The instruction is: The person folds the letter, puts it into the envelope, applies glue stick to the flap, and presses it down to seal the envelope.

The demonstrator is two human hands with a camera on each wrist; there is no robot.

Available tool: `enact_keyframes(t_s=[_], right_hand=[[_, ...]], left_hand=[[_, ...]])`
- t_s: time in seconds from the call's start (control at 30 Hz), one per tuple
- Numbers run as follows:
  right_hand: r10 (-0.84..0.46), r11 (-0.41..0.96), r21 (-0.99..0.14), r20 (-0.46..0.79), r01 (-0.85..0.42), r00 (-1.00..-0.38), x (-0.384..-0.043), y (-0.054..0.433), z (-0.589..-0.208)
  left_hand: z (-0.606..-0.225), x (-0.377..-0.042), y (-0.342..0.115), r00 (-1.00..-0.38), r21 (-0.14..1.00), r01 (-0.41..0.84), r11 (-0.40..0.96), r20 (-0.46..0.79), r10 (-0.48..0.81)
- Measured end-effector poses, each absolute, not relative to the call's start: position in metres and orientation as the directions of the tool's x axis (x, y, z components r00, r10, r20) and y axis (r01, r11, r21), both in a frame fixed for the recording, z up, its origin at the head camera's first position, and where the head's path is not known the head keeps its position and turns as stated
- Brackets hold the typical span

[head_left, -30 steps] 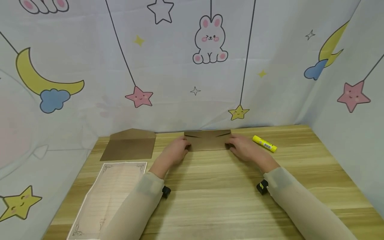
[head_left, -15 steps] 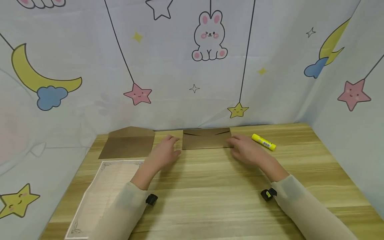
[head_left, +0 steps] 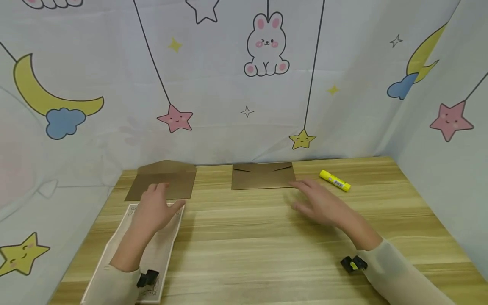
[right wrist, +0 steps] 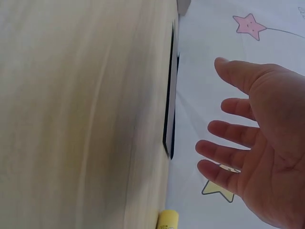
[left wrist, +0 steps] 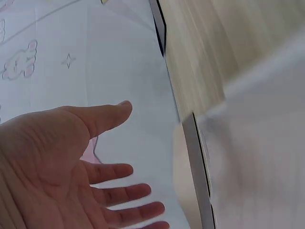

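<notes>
My left hand (head_left: 152, 214) hovers over a sheet of bordered letter paper (head_left: 164, 250), fingers spread and holding nothing, as the left wrist view confirms. Just beyond its fingertips lies a brown envelope with its flap up (head_left: 181, 186). A second brown envelope (head_left: 263, 178), its flap folded in, lies flat at the back middle of the table. Off that envelope's right front corner is my right hand (head_left: 324, 205), with relaxed fingers and nothing in its grasp; in the right wrist view the hand (right wrist: 271, 129) is apart from the envelope (right wrist: 170, 109).
A yellow glue stick (head_left: 334, 181) lies at the back right, beyond the right hand. The wood-grain table (head_left: 259, 245) ends at a white printed cloth (head_left: 221, 84) behind, with more cloth at both sides.
My left hand has let go of the middle envelope and swung left over the letter paper. The right hand has released the envelope's right end and drawn back slightly.
</notes>
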State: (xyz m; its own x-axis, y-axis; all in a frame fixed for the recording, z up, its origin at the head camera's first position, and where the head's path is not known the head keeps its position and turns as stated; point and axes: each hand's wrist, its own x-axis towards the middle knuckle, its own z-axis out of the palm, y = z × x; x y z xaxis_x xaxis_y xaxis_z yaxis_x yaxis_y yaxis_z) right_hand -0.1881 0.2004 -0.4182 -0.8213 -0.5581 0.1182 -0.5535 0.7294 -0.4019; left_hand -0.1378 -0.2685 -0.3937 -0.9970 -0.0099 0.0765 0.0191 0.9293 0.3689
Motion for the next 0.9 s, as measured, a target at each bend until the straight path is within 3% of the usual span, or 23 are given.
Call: enact_keyframes(t_s=[0.37,0.63,0.9], right_hand=[[-0.576,0.739,-0.346,0.120,-0.578,-0.808,-0.175,0.207,-0.424],[-0.578,0.742,-0.351,0.099,-0.572,-0.810,-0.170,0.210,-0.426],[-0.579,0.740,-0.352,0.098,-0.573,-0.809,-0.168,0.209,-0.429]], left_hand=[[-0.414,-0.103,-0.349,-0.951,0.316,-0.284,0.905,-0.217,-0.222],[-0.414,-0.097,-0.354,-0.911,0.212,-0.349,0.913,-0.304,-0.278],[-0.415,-0.101,-0.357,-0.862,0.216,-0.437,0.873,-0.378,-0.338]])
